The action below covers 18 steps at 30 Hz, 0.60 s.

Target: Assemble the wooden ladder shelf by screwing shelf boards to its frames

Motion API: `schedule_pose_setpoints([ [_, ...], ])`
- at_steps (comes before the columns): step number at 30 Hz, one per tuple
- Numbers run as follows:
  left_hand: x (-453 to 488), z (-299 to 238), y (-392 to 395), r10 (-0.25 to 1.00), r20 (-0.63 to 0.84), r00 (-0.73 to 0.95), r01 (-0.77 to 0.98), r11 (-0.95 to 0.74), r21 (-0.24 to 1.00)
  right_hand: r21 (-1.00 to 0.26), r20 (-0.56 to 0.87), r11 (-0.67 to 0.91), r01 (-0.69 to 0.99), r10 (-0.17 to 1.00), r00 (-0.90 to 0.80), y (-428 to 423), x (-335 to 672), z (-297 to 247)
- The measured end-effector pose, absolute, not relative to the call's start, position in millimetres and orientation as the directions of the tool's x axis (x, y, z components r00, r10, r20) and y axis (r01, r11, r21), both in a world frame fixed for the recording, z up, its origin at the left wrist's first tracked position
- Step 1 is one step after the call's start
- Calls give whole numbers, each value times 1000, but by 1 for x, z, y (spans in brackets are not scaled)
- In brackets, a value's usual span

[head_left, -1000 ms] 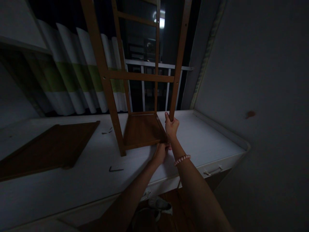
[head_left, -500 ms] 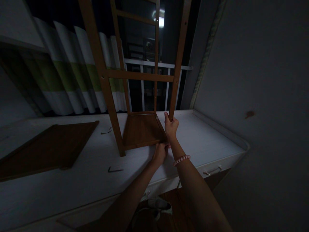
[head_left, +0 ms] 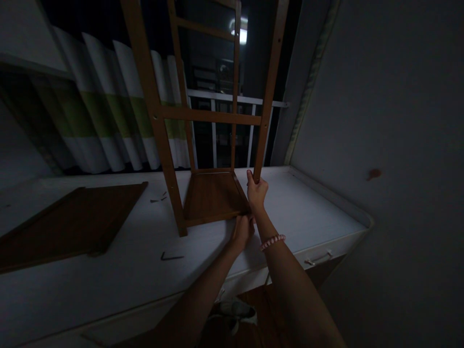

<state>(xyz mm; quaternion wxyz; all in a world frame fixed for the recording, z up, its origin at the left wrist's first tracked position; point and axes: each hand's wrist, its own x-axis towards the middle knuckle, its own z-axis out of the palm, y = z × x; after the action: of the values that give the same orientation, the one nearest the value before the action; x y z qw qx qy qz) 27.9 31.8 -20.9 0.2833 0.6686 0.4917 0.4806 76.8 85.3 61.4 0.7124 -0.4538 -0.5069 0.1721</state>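
Observation:
A tall brown wooden rack frame [head_left: 210, 116] stands upright on the white desk top, with its upper end out of view. My right hand [head_left: 257, 191], a beaded bracelet at its wrist, is closed around the lower part of the front right post [head_left: 266, 104]. Just below it, my left hand [head_left: 242, 232] grips the front right corner of the bottom shelf panel [head_left: 215, 195]. Its fingertips are partly hidden at the joint, so anything small in them cannot be made out. An L-shaped hex key [head_left: 172, 257] lies on the desk to the left.
A separate brown wooden panel [head_left: 76, 224] lies flat on the desk [head_left: 304, 208] at left. Small dark scraps [head_left: 158, 198] are near the left post. Behind are a striped curtain [head_left: 108, 111] and a window with a white rail [head_left: 235, 98]. A wall [head_left: 395, 121] bounds the right side.

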Motion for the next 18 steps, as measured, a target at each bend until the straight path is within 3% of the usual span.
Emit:
schedule_pose_setpoints([
  [4, 25, -25, 34, 870, 479, 118, 454, -476, 753, -821, 567, 526, 221, 706, 423, 84, 77, 62],
  [10, 26, -29, 38, 915, 403, 15, 391, -377, 840, -820, 565, 541, 184, 716, 411, 83, 77, 63],
  [18, 25, -26, 35, 888, 452, 83, 507, -428, 748, -821, 568, 523, 229, 708, 419, 84, 77, 62],
])
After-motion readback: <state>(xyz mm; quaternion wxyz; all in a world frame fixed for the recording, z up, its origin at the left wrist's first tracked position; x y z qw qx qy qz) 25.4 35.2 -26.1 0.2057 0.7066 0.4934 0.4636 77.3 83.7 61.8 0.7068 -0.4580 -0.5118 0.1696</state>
